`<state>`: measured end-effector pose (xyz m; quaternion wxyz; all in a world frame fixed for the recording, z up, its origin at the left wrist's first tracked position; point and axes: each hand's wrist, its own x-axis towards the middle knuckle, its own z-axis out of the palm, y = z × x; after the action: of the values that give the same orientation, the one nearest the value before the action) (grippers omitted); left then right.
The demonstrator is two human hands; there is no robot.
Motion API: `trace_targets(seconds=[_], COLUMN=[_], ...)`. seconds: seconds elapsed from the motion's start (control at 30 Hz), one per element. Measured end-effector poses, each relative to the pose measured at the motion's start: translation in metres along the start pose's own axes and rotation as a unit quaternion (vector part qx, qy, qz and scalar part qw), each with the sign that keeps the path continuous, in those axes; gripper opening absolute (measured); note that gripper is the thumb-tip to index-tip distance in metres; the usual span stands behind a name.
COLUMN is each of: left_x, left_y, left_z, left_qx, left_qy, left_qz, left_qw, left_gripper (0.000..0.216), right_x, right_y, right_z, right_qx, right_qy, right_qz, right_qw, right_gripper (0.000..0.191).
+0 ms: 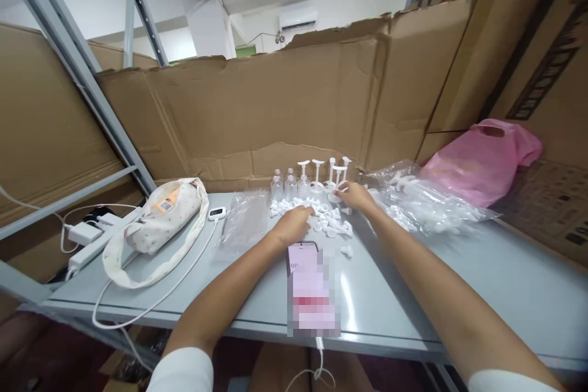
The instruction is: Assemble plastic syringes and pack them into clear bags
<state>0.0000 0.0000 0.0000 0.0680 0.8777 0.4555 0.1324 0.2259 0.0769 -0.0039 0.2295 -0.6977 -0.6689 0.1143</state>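
My left hand [293, 225] is at the near left edge of a pile of small white plastic pieces [331, 220], its fingers curled together at the tips. Whatever lies between those fingers is hidden. My right hand [356, 197] reaches in from the other side, thumb and fingers closed on the round base of a white T-topped plastic part [339, 175]. Several similar white parts stand upright around it. To their left is a group of small clear ribbed bottles [290, 186], and one T-topped part [304, 179] rises from the bottle at the group's right end.
A phone [303, 257] with a cable lies in front of my hands. Clear plastic bags [242, 220] and a cloth pouch [168, 217] lie to the left, with a power strip [98, 242]. On the right are a clear bag of white parts [427, 202] and a pink bag [482, 162]. Cardboard [266, 110] walls the back.
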Motion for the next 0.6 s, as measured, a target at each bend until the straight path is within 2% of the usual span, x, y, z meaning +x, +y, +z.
trace_targets(seconds=[0.13, 0.27, 0.33, 0.4, 0.47, 0.5, 0.6], left_x=[-0.016, -0.031, -0.035, -0.038, -0.039, -0.04, -0.041], left_y=[-0.002, -0.004, -0.005, -0.005, -0.005, -0.006, -0.009], left_z=[-0.006, -0.012, -0.014, -0.015, -0.016, -0.016, -0.014], left_qx=[-0.064, -0.22, -0.321, -0.422, -0.489, -0.502, -0.472], left_qy=[0.035, 0.089, 0.107, 0.122, 0.132, 0.137, 0.151], left_qz=[0.0, -0.012, -0.035, -0.06, -0.074, -0.077, -0.074], left_qw=[0.997, 0.971, 0.94, 0.896, 0.859, 0.851, 0.866], left_gripper=[0.036, 0.024, 0.019, 0.02, 0.023, 0.024, 0.024], right_x=[0.0, -0.014, -0.025, -0.038, -0.049, -0.053, -0.059], right_y=[-0.002, -0.007, -0.01, -0.013, -0.015, -0.015, -0.012], right_z=[0.006, -0.003, -0.012, -0.022, -0.031, -0.034, -0.037], right_qx=[0.014, 0.03, 0.045, 0.062, 0.077, 0.082, 0.087], right_qy=[0.019, 0.088, 0.134, 0.168, 0.19, 0.197, 0.205], right_qz=[0.018, 0.011, -0.008, -0.032, -0.054, -0.062, -0.075], right_qw=[1.0, 0.996, 0.99, 0.983, 0.977, 0.975, 0.972], right_gripper=[0.03, 0.021, 0.019, 0.02, 0.02, 0.019, 0.019])
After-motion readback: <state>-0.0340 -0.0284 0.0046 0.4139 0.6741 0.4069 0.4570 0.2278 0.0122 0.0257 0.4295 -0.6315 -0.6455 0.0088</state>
